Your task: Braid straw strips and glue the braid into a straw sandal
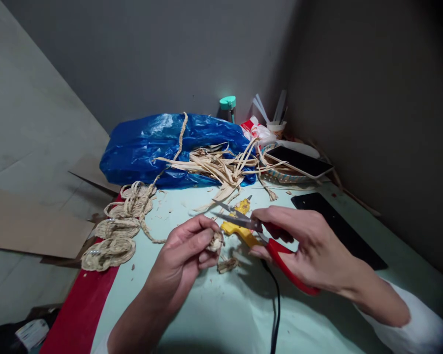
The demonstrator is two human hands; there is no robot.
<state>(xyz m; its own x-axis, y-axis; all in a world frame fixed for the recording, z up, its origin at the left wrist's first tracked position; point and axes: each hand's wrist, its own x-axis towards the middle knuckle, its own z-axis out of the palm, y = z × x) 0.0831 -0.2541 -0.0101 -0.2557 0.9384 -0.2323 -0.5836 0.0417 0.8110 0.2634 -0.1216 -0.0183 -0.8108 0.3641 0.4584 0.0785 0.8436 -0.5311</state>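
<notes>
My left hand [186,250] is closed in a pinch on a small braided straw piece [216,242], held just above the pale green table [221,309]. My right hand [310,246] grips red-handled scissors [266,236]; their blades are parted and point left toward the straw piece. A yellow glue gun [239,228] lies on the table under the scissors, its black cord [276,305] running toward me. A small straw scrap [227,265] lies below my left hand.
Coiled braided straw rope [118,228] lies at the table's left edge. Behind are a blue plastic bag [162,147], loose straw strips [217,169], a phone [299,161], a black flat slab [339,228], a cup [276,129] and a green-capped bottle [228,107]. Cardboard [33,228] lies at left.
</notes>
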